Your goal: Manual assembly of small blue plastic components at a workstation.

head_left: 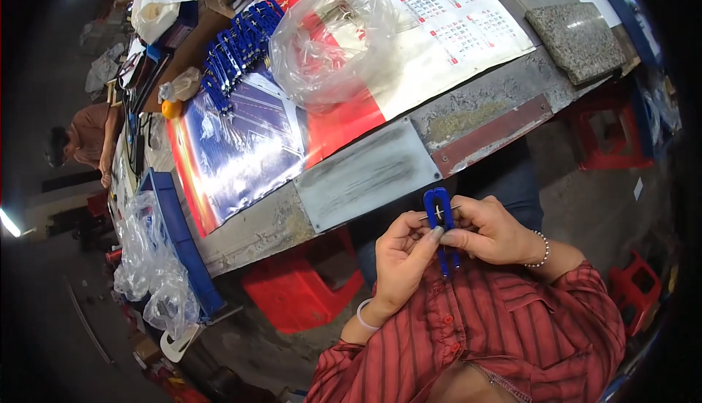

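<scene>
In front of my chest, just off the table's near edge, I hold a blue two-armed clip (429, 200) with a thin metal pin across its middle. My left hand (406, 253) pinches it from the left, with thumb and fingers by the pin's left end. From the right, the fingers and thumb of my right hand (493, 231) close on it, near the pin's right end. Both thumbs meet at the clip's middle, and its two narrow ends point down towards my shirt. A row of similar blue clips (241, 45) lies piled at the far left of the table.
A clear plastic bag (333, 74) with small metal pieces stands on printed sheets (468, 19). A pale metal plate (365, 176) covers part of the near edge. A stone slab (578, 41) lies far right. Left are a blue crate (179, 246) and an orange fruit (172, 108).
</scene>
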{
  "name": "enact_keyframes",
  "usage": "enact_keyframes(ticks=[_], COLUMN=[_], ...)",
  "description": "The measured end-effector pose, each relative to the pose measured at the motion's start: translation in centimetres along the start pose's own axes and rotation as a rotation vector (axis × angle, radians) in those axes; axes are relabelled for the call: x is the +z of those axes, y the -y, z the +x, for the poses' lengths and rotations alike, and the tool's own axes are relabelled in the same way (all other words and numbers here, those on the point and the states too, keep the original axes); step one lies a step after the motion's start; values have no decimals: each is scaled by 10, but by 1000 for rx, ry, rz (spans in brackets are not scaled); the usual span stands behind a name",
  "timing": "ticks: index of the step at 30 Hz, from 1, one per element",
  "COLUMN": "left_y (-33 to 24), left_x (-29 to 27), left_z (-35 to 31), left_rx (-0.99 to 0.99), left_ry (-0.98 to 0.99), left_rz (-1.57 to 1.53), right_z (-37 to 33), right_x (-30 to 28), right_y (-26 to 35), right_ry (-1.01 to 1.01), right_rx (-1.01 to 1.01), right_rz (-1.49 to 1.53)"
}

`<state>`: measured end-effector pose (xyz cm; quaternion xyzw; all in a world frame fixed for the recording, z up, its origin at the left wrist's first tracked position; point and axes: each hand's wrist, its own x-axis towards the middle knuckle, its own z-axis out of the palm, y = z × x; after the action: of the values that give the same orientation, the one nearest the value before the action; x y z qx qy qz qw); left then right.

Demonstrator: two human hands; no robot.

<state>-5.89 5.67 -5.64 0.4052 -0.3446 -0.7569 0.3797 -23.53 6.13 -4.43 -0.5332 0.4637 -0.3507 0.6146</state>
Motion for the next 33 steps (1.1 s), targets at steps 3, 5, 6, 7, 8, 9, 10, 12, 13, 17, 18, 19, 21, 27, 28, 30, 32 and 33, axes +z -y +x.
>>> enact_keyframes(ticks=[3,5,6,7,8,9,10,12,13,17,18,19,21,27,28,30,32,33], left_y=[1,0,-3,-5,-5,-3,-2,-2,-2,-2,-3,-3,-4,3,5,5,6,7], left_x=[1,2,3,4,3,3,2,7,9,10,11,11,11,17,19,22,22,21], left_z=[1,2,2,2,2,2,2,2,2,2,2,1,1,0,0,-2,-2,-1], left_rx=[21,30,13,-3,-1,26,55,70,81,119,129,138,144,194,237,210,183,208], left_ry=[-6,-1,-8,-16,-13,-4,6,4,-3,42,55,63,65,46,41,35,27,38], left_rz=[-1,5,15,27,30,32,34,56,72,137,158,178,186,154,135,86,37,86], right_z=[0,0,0,0,-1,-2,-3,-3,-4,-6,-7,-7,-7,-7,-7,-8,-8,-8], right_x=[-2,-1,-1,0,0,-1,-2,-2,-3,-6,-7,-8,-9,-4,-1,-2,-3,-3], right_y=[-2,-6,-7,-8,-9,-11,-12,-10,-9,-11,-9,-9,-9,-10,-11,-11,-12,-11], right_ry=[21,12,10,7,5,13,21,6,-5,-36,-35,-30,-22,-36,-69,-66,-62,-63], right_rx=[13,-15,-7,-1,-6,17,37,29,28,-16,-15,-13,-34,-4,-19,-23,-26,-32], right_rz=[45,44,85,126,127,155,182,201,220,207,187,170,162,227,270,255,241,227])
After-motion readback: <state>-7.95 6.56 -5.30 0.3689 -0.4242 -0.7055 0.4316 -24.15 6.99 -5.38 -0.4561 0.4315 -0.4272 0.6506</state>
